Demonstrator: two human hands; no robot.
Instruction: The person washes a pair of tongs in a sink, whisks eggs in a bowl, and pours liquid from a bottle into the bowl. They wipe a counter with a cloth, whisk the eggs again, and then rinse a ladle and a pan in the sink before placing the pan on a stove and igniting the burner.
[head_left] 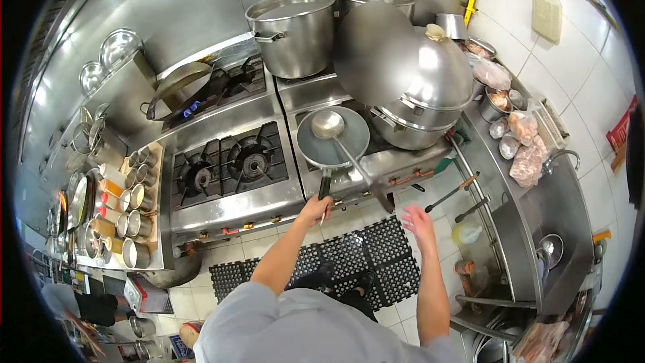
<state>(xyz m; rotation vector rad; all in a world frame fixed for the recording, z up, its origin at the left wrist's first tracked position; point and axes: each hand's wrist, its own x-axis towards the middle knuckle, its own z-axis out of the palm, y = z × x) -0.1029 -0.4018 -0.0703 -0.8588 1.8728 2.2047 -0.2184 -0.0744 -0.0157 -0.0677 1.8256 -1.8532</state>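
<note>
My left hand (314,209) is closed around the dark handle of a frying pan (312,151), which sits on the front right part of the stove. Inside the pan rests the bowl of a large metal ladle (328,124). Its long handle slants over the pan's rim toward the front edge of the stove. To the right of the ladle's handle end, my right hand (419,220) is held in the air with fingers apart, touching nothing.
Tall stockpots (295,40) and a big domed steamer pot (440,70) stand behind and right. A flame burns under a wok (178,87) at the back left. Small metal pots (138,225) line the left counter; bagged meat (527,161) lies by the sink.
</note>
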